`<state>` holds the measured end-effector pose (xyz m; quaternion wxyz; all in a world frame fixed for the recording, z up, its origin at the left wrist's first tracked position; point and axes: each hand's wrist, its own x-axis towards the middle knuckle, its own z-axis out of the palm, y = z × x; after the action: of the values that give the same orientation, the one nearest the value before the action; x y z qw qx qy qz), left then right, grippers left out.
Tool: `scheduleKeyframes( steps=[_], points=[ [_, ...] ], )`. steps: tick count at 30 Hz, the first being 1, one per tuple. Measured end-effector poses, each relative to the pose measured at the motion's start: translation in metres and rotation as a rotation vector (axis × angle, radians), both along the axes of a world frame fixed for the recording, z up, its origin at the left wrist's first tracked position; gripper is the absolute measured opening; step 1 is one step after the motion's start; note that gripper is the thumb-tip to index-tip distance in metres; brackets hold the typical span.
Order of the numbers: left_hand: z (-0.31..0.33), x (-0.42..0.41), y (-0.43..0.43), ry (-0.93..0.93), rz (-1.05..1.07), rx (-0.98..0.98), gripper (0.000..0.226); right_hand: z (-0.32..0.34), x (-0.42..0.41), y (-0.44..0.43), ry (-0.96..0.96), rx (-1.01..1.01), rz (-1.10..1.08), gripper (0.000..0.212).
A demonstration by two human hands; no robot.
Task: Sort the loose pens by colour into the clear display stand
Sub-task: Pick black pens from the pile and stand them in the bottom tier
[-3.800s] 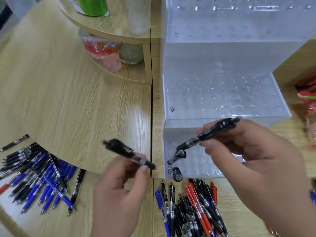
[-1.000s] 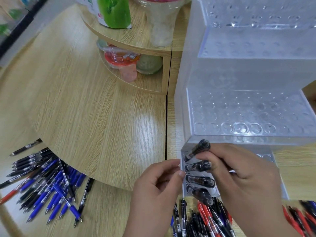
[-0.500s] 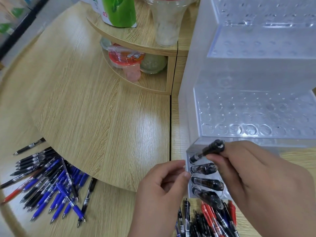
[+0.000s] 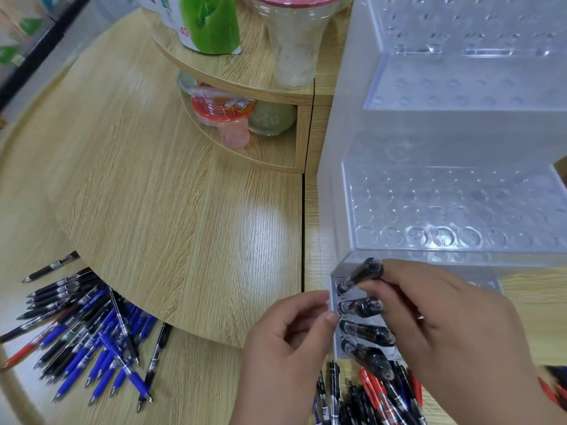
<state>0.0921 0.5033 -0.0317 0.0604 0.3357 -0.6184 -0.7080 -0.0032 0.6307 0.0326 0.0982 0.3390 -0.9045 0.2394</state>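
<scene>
1. My right hand (image 4: 454, 326), 5 o'clock, pinches a black pen (image 4: 363, 273) — tip at the clear display stand's (image 4: 429, 142) lowest tier, beside three slotted pens (image 4: 365, 328).
2. Left hand (image 4: 285, 348), 6 o'clock: fingers (image 4: 328, 317) curled at the stand's corner — I cannot tell if gripping.
3. Loose pens (image 4: 86, 332) at 8 o'clock.

right hand (image 4: 445, 326) pinching pen (image 4: 365, 271), left hand (image 4: 285, 348) curled
</scene>
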Motion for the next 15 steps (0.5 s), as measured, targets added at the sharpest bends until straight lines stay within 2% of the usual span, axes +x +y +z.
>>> scheduleKeyframes(
  steps=[3, 6, 11, 13, 15],
  points=[
    [0.0, 0.0, 0.0, 0.009, 0.012, 0.013, 0.022, 0.0, 0.004, -0.001, 0.115, 0.052, -0.026, 0.029],
    [-0.002, 0.0, -0.001, 0.002, 0.002, 0.017, 0.024, -0.001, 0.005, -0.002, 0.11, 0.032, -0.013, 0.029],
    [0.006, 0.008, -0.004, -0.006, -0.077, -0.042, 0.023, 0.002, 0.001, 0.016, -0.192, -0.016, -0.018, 0.036],
    [0.009, 0.019, -0.003, -0.011, -0.09, -0.064, 0.018, 0.002, 0.008, 0.034, -0.302, -0.105, -0.07, 0.031],
    [0.01, 0.032, 0.0, -0.004, -0.067, -0.094, 0.021, 0.0, 0.022, 0.056, -0.331, -0.23, -0.12, 0.024]
  ],
)
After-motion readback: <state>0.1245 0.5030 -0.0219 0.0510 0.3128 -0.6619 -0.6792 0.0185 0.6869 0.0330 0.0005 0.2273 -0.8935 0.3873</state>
